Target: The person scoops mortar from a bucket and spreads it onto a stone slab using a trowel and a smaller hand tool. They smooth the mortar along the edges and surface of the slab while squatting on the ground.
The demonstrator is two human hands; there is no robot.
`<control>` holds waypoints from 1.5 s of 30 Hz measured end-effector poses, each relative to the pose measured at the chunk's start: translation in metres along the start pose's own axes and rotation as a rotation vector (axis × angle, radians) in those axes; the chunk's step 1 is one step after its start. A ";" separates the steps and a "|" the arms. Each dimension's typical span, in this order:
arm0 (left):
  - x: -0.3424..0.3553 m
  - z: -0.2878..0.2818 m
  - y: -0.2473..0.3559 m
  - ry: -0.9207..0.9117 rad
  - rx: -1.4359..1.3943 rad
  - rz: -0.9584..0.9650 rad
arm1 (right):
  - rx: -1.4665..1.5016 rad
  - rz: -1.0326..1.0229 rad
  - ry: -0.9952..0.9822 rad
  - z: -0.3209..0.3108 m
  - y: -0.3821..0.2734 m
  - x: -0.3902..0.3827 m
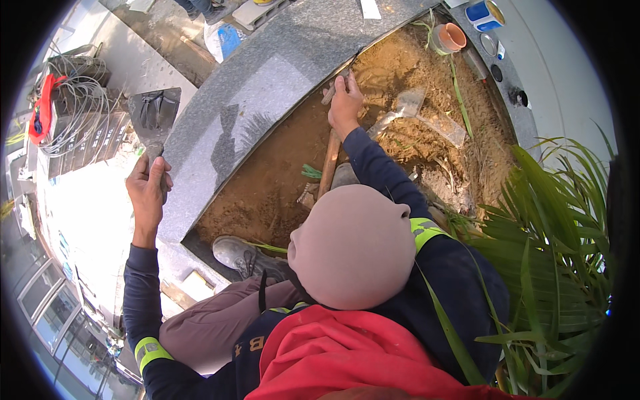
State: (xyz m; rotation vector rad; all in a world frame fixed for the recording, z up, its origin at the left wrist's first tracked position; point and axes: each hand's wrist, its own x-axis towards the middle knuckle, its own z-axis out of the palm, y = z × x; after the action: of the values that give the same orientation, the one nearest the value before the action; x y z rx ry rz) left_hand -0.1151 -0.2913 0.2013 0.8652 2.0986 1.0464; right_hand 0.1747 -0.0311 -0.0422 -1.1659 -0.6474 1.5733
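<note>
In my left hand (148,187), raised over the pale stone at left, is a trowel (153,110) with a broad dark grey blade pointing away from me. My right hand (345,107) grips a small grey-brown object (328,93), too hidden to identify, at the inner edge of the curved granite ledge (260,73). Beneath that hand a long wooden handle (331,160) lies on the sandy soil (267,187). Clear strips (440,130) and green leaves lie on the soil to the right. A rounded beige shape (350,247) covers much of the lower middle.
Coiled cables (77,117) and a red item (41,107) are at left. A terracotta pot (452,38) and a blue-and-white can (481,16) stand at back right. Palm fronds (547,260) crowd the right. My shoe (233,257) rests low in the bed. Another person's legs (197,8) show at the top.
</note>
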 end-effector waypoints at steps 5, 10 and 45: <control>0.005 -0.002 -0.009 -0.014 0.031 0.000 | -0.091 0.031 -0.042 -0.005 0.009 -0.018; 0.006 0.001 -0.007 0.007 0.033 0.022 | -0.158 0.057 -0.056 -0.016 0.018 -0.038; -0.002 -0.012 -0.010 0.034 0.044 -0.031 | -1.200 -0.418 0.158 -0.068 -0.171 0.095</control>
State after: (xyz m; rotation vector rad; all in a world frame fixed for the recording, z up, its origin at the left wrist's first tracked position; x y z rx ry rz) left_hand -0.1261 -0.3033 0.1991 0.8390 2.1640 1.0097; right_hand 0.3063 0.1033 0.0429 -1.7955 -1.7064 0.6358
